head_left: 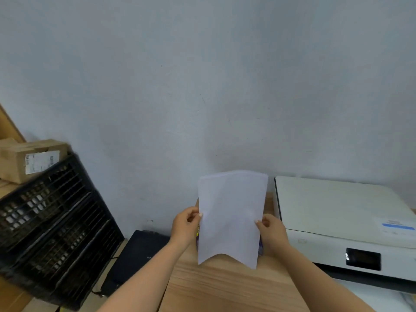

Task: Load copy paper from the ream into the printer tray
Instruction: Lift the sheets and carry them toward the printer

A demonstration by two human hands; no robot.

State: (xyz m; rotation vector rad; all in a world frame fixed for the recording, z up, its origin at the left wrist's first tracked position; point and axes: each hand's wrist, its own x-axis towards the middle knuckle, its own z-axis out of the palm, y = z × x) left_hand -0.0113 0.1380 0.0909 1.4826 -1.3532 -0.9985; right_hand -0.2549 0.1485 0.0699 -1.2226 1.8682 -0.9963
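Head view. Both forearms reach forward from the lower edge of the frame and converge at centre. The left hand (185,224) pinches the left long edge of a stack of white copy paper (230,218), thumb toward the viewer and fingers curled behind the sheets; the right hand (271,228) pinches the right long edge at about the same height. Each grip is thus narrow and closed on the paper. The stack stands nearly upright between the two hands, above the wooden counter (225,287), its lower edge bowed upward in the middle and its top corners slightly rounded. Whether the lower corners touch the counter cannot be told.

Behind the lower part of the sheets, slivers of a yellow and purple wrapper (198,233) show beside each hand; most of it is hidden by the paper. The white printer (333,212) sits on the counter just right of the right hand, lid closed, dark display panel (362,258) facing the viewer; its right side is cut off by the frame edge, and the pale surface below its front is partly cropped and blurred. To the left stand black plastic crates (51,224) with a cardboard box (29,159) on top, motion-blurred.
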